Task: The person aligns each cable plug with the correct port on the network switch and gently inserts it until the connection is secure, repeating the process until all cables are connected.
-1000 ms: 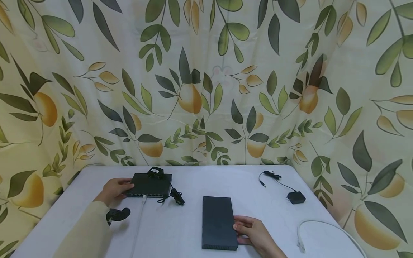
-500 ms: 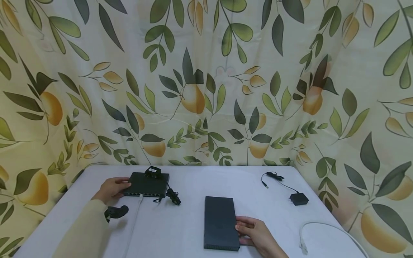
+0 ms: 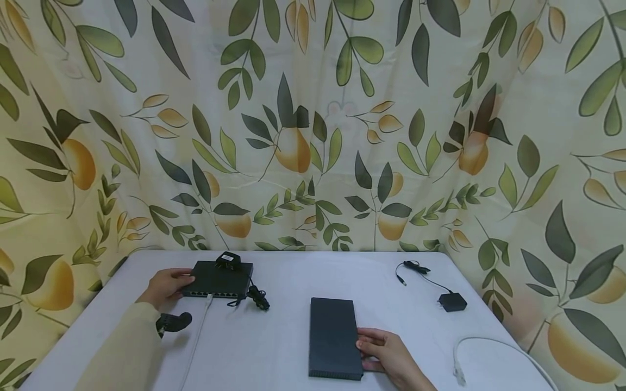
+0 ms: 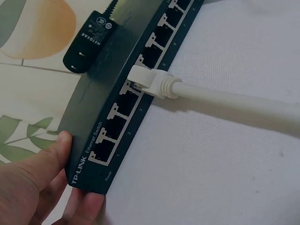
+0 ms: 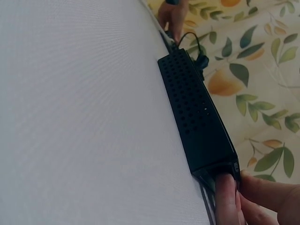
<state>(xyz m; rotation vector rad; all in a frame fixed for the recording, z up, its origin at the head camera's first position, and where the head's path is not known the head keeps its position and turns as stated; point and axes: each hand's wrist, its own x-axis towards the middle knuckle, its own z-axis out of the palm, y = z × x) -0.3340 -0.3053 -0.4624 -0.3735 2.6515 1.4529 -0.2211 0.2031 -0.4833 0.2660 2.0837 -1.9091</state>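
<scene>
My left hand grips the left end of a black TP-LINK Ethernet switch at the back left of the table. Its thumb presses the top edge, with fingers beneath the corner. A white network cable is plugged into a middle port. Lying on the switch is a black NETGEAR power adapter, its bundled cord hanging to the right. Near the front middle, my right hand pinches the right side of a second flat black box. Vent holes line the box's near side in the right wrist view.
A black power adapter with a coiled cord lies at the back right. A loose white network cable curves along the front right. Behind the white table hangs a leaf-and-fruit patterned curtain.
My left hand has shifted the Ethernet switch slightly left, with the adapter and plugged cable moving along. The right hand keeps its hold on the second box. The head view has shifted a little.
</scene>
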